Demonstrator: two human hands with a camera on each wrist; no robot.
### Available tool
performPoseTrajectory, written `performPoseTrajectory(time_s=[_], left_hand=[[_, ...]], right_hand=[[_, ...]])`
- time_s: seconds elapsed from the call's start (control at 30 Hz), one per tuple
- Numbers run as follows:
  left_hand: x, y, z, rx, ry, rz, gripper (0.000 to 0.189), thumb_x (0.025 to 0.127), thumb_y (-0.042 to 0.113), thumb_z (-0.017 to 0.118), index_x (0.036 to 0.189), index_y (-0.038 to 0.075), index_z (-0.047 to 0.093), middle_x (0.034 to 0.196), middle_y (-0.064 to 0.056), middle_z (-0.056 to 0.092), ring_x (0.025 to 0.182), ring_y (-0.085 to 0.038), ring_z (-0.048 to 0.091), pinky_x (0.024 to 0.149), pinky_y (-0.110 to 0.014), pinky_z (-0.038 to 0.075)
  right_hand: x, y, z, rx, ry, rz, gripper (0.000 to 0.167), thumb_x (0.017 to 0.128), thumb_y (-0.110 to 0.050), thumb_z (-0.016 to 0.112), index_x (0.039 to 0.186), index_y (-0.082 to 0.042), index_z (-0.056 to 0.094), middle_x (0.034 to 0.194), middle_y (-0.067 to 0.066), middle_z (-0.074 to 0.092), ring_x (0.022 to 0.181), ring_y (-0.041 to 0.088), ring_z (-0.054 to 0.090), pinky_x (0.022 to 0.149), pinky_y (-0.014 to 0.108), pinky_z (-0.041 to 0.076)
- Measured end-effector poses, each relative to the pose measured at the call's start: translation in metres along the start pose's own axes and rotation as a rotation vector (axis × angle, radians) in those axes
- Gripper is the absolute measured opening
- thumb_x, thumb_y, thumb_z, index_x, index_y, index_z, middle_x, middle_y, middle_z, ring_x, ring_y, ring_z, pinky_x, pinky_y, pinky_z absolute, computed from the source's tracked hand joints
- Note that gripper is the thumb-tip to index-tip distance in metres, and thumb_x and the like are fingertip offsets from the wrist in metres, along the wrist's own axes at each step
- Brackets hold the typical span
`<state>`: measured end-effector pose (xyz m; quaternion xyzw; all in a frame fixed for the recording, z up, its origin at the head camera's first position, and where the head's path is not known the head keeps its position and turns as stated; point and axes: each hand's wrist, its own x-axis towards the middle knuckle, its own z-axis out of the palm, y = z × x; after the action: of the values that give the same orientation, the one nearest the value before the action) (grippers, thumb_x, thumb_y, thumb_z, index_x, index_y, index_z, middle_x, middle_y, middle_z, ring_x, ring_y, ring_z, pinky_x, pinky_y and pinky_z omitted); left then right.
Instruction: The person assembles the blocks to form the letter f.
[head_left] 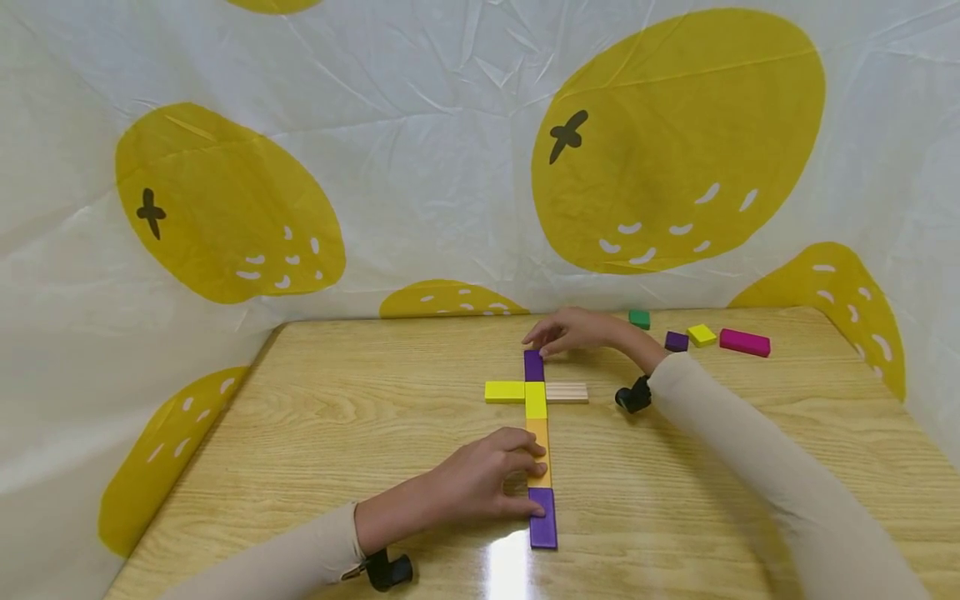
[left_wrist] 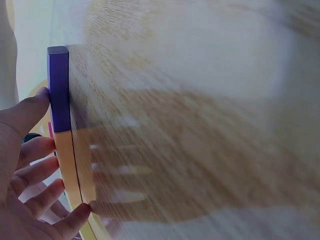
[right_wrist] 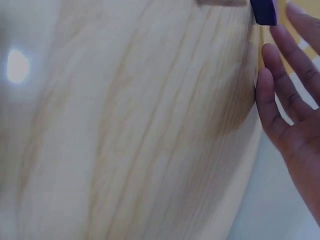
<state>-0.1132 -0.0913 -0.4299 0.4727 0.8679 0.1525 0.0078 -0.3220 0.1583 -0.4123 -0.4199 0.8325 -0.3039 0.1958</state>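
Note:
Flat blocks lie joined in a cross on the wooden table. Its long line has a purple block at the far end, a yellow block, an orange stretch and a near purple block. A yellow block forms the left arm, a ridged bare-wood block the right. My left hand rests its spread fingers on the orange stretch, its thumb on the near purple block. At the far purple block's end, my right hand has its fingertips beside the top edge.
Toward the back right lie a green block, a small dark purple block, a small yellow block and a long magenta block. A white sheet with yellow fruit shapes hangs behind the table.

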Motion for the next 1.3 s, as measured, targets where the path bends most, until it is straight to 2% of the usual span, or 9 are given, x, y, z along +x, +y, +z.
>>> performPoseTrajectory(time_s=[0.23,0.47,0.7,0.87,1.0,1.07,1.17,1.3], left_hand=[[0.0,0.002,0.001,0.009,-0.002,-0.002,0.049,0.088,0.052,0.077,0.119,0.014,0.075,0.134,0.002,0.06,0.128,-0.012,0.053,0.108,-0.024,0.045],[-0.001,0.002,0.0,0.024,0.02,0.001,0.049,0.087,0.052,0.077,0.119,0.014,0.075,0.134,0.002,0.061,0.129,-0.013,0.054,0.109,-0.024,0.044],[-0.003,0.001,0.001,0.033,0.023,-0.008,0.049,0.087,0.051,0.077,0.119,0.014,0.075,0.134,0.002,0.061,0.129,-0.013,0.053,0.109,-0.024,0.044],[-0.003,0.0,0.002,0.029,0.025,-0.006,0.049,0.087,0.051,0.077,0.119,0.014,0.075,0.134,0.002,0.061,0.129,-0.013,0.054,0.109,-0.024,0.044],[-0.003,0.0,0.003,0.016,0.028,0.002,0.05,0.088,0.051,0.077,0.12,0.013,0.074,0.134,0.002,0.061,0.13,-0.013,0.053,0.109,-0.024,0.044],[-0.002,0.0,0.003,0.016,0.027,0.0,0.051,0.088,0.052,0.076,0.12,0.013,0.074,0.135,0.002,0.061,0.13,-0.013,0.053,0.109,-0.025,0.044],[-0.001,0.0,0.003,0.017,0.024,-0.006,0.051,0.088,0.053,0.076,0.12,0.014,0.074,0.136,0.003,0.06,0.131,-0.013,0.052,0.109,-0.025,0.044],[0.0,0.001,0.002,0.021,0.019,-0.015,0.051,0.088,0.053,0.076,0.121,0.014,0.074,0.136,0.003,0.06,0.132,-0.014,0.051,0.109,-0.026,0.045]], right_hand=[[-0.022,0.001,-0.009,-0.037,0.131,-0.013,0.032,0.101,-0.013,0.064,0.131,-0.002,0.067,0.126,0.012,0.07,0.118,0.032,0.065,0.102,0.05,0.052],[-0.057,0.001,-0.027,-0.098,0.219,0.007,0.029,0.101,-0.012,0.064,0.128,-0.005,0.07,0.126,0.014,0.07,0.117,0.033,0.065,0.099,0.052,0.053],[-0.097,0.015,-0.043,-0.176,0.299,0.036,0.028,0.102,-0.022,0.063,0.128,-0.013,0.072,0.126,0.009,0.071,0.11,0.027,0.069,0.092,0.044,0.058],[-0.127,0.016,-0.05,-0.268,0.356,0.058,0.028,0.103,-0.019,0.063,0.128,-0.012,0.071,0.127,0.01,0.07,0.109,0.03,0.068,0.083,0.045,0.058],[-0.149,0.022,-0.055,-0.301,0.395,0.047,0.026,0.102,-0.014,0.063,0.126,-0.008,0.071,0.124,0.011,0.071,0.105,0.027,0.068,0.078,0.034,0.059],[-0.161,0.026,-0.057,-0.305,0.411,0.049,0.025,0.1,-0.011,0.064,0.124,-0.006,0.072,0.121,0.011,0.072,0.1,0.02,0.069,0.075,0.029,0.058],[-0.177,0.032,-0.061,-0.312,0.417,0.083,0.027,0.099,-0.009,0.065,0.125,-0.006,0.071,0.119,0.011,0.072,0.099,0.013,0.069,0.076,0.024,0.057],[-0.197,0.037,-0.064,-0.307,0.391,0.19,0.03,0.1,-0.012,0.065,0.129,-0.007,0.069,0.123,0.012,0.071,0.105,0.021,0.069,0.081,0.022,0.056]])
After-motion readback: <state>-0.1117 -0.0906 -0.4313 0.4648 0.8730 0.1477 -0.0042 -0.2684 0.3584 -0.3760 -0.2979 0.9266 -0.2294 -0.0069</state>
